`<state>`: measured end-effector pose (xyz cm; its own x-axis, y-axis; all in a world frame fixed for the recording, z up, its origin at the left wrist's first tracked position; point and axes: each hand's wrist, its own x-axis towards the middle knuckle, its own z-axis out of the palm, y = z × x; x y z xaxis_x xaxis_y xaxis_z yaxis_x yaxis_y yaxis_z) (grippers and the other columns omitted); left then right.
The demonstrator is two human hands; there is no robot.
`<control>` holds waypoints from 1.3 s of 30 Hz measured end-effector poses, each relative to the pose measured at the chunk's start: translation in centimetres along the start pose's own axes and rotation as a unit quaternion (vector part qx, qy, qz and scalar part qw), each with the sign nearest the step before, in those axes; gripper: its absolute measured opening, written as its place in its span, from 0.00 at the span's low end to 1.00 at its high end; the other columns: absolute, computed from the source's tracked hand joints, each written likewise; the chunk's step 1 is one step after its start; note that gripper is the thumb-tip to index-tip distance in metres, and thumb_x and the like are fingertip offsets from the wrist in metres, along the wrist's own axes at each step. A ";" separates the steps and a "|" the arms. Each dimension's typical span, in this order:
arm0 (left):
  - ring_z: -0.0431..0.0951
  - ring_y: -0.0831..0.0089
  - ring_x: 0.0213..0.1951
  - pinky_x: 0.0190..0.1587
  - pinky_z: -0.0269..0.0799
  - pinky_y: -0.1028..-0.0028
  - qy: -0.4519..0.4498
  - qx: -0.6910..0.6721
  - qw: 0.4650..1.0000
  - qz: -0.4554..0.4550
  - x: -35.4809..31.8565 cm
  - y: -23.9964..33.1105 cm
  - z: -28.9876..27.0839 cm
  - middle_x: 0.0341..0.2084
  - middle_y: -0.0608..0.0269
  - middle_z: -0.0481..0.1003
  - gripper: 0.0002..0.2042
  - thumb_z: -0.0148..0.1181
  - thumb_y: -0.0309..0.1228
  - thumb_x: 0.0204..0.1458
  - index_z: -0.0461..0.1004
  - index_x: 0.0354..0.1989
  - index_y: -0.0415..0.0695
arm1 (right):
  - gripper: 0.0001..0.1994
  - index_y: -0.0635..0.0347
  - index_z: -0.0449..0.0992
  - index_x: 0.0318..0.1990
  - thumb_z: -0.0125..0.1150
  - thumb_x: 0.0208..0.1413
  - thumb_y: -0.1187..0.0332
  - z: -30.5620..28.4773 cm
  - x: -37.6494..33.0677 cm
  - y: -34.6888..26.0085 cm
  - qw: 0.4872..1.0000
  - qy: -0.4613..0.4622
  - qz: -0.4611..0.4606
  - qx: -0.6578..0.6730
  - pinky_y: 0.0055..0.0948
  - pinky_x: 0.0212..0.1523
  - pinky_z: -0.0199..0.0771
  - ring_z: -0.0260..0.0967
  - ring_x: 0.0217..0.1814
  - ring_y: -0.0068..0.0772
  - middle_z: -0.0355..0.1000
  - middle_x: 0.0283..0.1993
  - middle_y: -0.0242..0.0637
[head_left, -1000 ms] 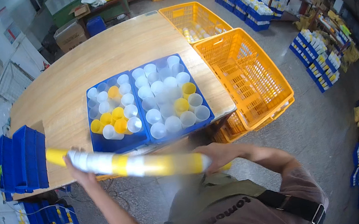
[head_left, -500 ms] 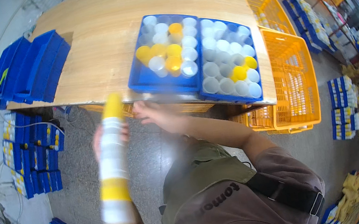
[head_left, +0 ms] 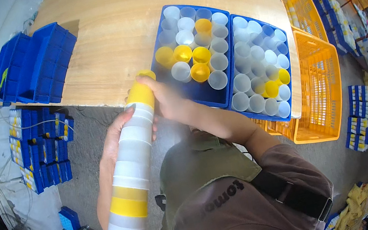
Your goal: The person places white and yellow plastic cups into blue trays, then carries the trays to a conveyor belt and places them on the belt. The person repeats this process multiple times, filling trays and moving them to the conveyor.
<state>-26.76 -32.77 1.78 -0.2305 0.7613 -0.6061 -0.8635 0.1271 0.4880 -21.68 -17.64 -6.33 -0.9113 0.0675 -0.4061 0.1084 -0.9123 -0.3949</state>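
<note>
A long stack of nested cups (head_left: 126, 162), white and yellow, slants up from the lower edge toward the table's front edge. My left hand (head_left: 114, 136) is wrapped round it from the left, a little below its upper end. At that end my right hand (head_left: 167, 100) grips the topmost yellow cup (head_left: 140, 92), thumb near the cup's end; some of its fingers are hidden behind the stack. Just right of my hands, a blue tray (head_left: 207, 94) holds standing white and yellow cups, with bare floor at its near end. A second blue tray (head_left: 260, 117) beside it is full of similar cups.
Empty blue bins (head_left: 48, 64) stand at the left of the wooden table (head_left: 109, 35). Orange crates (head_left: 316, 86) adjoin its right side. Loaded blue trays (head_left: 40, 152) are stacked on the floor at left, and more trays (head_left: 360, 118) at far right.
My right hand has moved from beside the stack onto its top cup. The stack's upper end has come up and right, nearer the trays. The whole view has shifted somewhat.
</note>
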 end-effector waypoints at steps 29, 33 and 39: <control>0.78 0.75 0.28 0.30 0.75 0.79 -0.172 0.233 0.938 -0.192 10.5 15.0 -2.2 0.30 0.59 0.76 0.21 0.59 0.42 0.56 0.70 0.46 0.35 | 0.18 0.65 0.64 0.44 0.58 0.56 0.61 0.6 8.3 -5.3 0.846 0.263 -0.424 -0.189 0.40 0.37 0.77 0.71 0.36 0.41 0.68 0.36 0.43; 0.80 0.71 0.28 0.30 0.81 0.74 -0.197 0.212 0.948 -0.135 9.5 15.9 -0.6 0.30 0.49 0.76 0.26 0.58 0.40 0.56 0.63 0.52 0.29 | 0.16 0.64 0.67 0.46 0.54 0.59 0.60 1.9 8.0 -7.5 0.926 0.227 -0.298 0.037 0.34 0.41 0.72 0.70 0.40 0.36 0.69 0.39 0.41; 0.80 0.65 0.31 0.34 0.82 0.72 -0.179 0.240 0.942 -0.151 10.8 15.7 0.4 0.35 0.45 0.75 0.27 0.56 0.42 0.58 0.61 0.55 0.29 | 0.16 0.64 0.65 0.45 0.53 0.59 0.59 2.9 6.8 -8.0 0.909 0.239 -0.336 -0.056 0.37 0.42 0.74 0.69 0.37 0.39 0.68 0.37 0.42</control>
<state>-42.62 -22.28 3.15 0.2334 0.7987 -0.5547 -0.5426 0.5803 0.6073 -29.91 -11.03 -3.55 -0.5126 0.7868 -0.3437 -0.3444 -0.5551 -0.7571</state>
